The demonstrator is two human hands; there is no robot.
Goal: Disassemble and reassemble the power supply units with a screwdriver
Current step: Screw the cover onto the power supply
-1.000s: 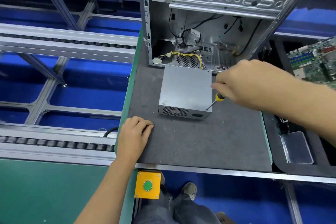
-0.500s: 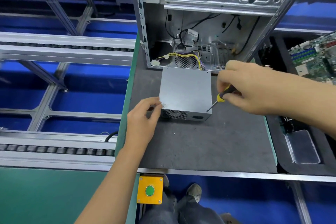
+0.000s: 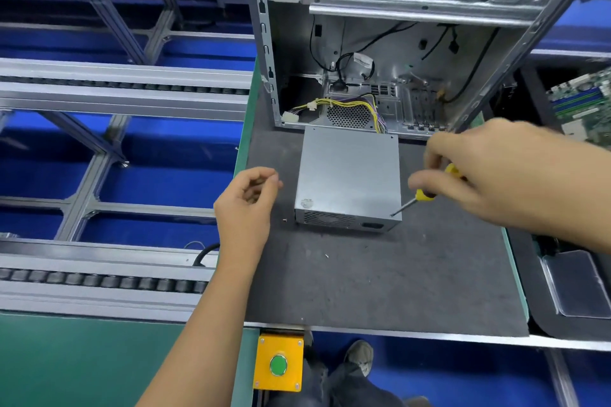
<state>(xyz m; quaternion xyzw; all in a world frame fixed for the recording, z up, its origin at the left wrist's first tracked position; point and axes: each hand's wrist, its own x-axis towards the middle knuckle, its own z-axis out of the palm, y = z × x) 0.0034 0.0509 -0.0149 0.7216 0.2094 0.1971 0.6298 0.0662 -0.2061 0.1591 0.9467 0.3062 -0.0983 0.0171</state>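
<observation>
Hands at work: my left hand [image 3: 246, 198], loosely curled and empty, has just let go of the power supply unit [image 3: 347, 175] on the mat; my right hand [image 3: 489, 175] grips the screwdriver [image 3: 420, 196], tip at its near corner, ready for a screw.

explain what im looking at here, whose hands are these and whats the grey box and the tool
The picture comes from a camera worn on a person's head, looking down at their own two hands over a dark grey work mat. The grey metal box is a computer power supply unit lying on the mat, in front of an open silver computer case. The right hand grips a yellow-handled screwdriver, its tip at the box's near right corner. The left hand hovers beside the box, fingers curled; whether it holds anything is unclear.
</observation>
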